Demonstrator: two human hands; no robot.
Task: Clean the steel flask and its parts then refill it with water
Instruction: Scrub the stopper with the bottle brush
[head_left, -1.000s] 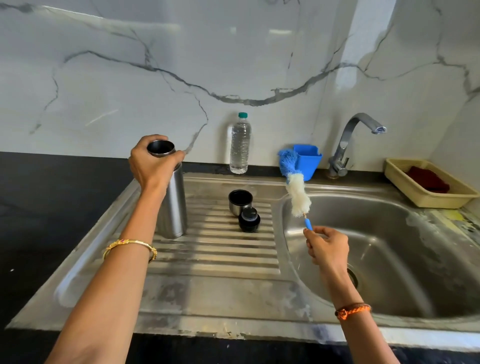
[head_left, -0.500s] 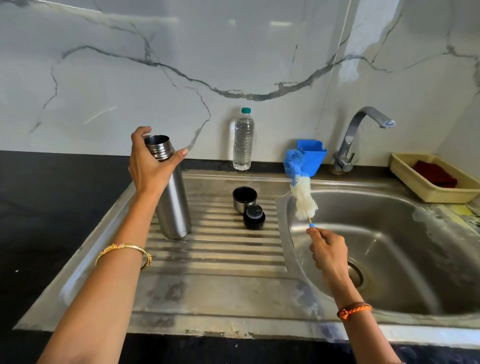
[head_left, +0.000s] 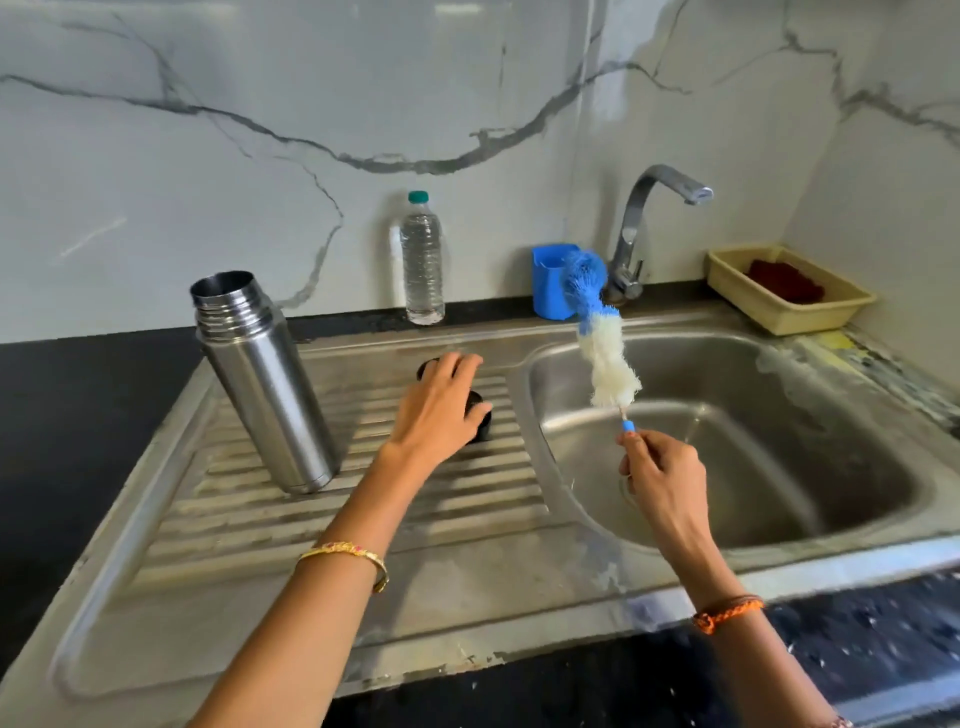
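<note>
Left hand is spread over the two small dark flask parts on the ribbed drainboard, so the black stopper and the cup mostly vanish under its fingers (can't tell if it's actually gripping either). The tall open-mouthed steel flask stands left of that hand, untouched. Right hand pinches the blue-and-white fuzzy bottle brush by its handle, upright over the steel sink basin.

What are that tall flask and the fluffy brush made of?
The flask looks like brushed stainless steel: silvery, with soft reflections. The brush seems to have synthetic bristles, blue then white, on a thin wire stem with a blue plastic handle tip, though that's a guess.
</note>
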